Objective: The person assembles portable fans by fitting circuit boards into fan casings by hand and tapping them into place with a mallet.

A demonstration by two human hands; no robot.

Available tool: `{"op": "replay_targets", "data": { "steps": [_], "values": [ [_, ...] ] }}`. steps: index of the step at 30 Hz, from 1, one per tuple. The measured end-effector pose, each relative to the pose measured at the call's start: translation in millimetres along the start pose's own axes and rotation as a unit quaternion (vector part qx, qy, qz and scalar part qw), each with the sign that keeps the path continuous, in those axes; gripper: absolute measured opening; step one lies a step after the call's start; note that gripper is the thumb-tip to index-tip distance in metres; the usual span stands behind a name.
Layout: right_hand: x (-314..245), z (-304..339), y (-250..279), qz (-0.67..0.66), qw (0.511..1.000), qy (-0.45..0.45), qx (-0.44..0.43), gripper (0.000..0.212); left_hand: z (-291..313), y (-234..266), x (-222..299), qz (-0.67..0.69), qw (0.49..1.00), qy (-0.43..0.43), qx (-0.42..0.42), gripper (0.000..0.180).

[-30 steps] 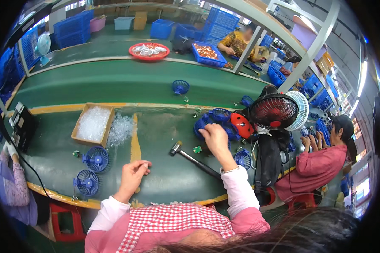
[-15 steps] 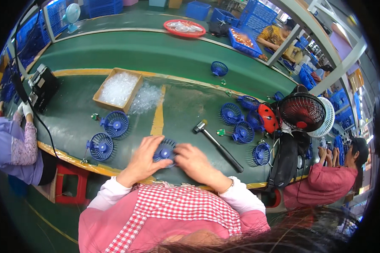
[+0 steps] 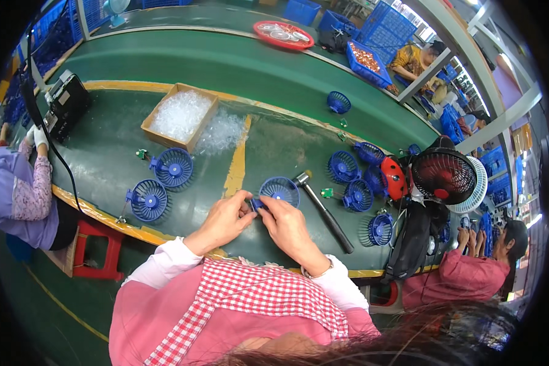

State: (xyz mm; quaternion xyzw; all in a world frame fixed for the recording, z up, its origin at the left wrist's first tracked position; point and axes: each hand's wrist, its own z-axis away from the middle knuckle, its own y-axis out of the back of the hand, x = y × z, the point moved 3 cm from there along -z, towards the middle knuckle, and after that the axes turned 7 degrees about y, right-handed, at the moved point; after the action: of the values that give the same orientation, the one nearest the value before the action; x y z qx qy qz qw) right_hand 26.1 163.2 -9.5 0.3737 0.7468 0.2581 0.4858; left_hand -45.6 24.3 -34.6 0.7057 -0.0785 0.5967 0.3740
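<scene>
My left hand (image 3: 224, 221) and my right hand (image 3: 285, 227) meet above the near part of the bench, fingers pinched. Between their fingertips is a small dark-blue piece (image 3: 255, 204), mostly covered, so its exact kind does not show. Just beyond my right hand, a round blue fan housing (image 3: 280, 188) lies on the bench with its slatted side wall showing. To its right rests a hammer (image 3: 324, 211) with a black handle and a metal head. Two more blue fan housings (image 3: 147, 200) with wires and small green circuit boards lie left of my left hand.
A cardboard box (image 3: 208, 119) of clear plastic pieces stands at the far left, some spilled beside it. Several blue housings (image 3: 358, 195) lie at right, near a black fan (image 3: 442, 174) and a black bag (image 3: 407, 241). A green conveyor belt (image 3: 226, 67) runs behind. Co-workers sit at both sides.
Both hands have left the blue fan housing, which now sits farther off on the bench. They have come together nearer me over a small blue piece. The view has shifted slightly.
</scene>
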Motion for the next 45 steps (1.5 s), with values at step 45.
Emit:
{"op": "replay_targets", "data": {
  "steps": [45],
  "values": [
    [12.4, 1.5, 9.4, -0.132, 0.987, 0.009, -0.094, 0.018, 0.4, -13.6, -16.9, 0.369, 0.832, 0.294, -0.291, 0.020]
  ]
}}
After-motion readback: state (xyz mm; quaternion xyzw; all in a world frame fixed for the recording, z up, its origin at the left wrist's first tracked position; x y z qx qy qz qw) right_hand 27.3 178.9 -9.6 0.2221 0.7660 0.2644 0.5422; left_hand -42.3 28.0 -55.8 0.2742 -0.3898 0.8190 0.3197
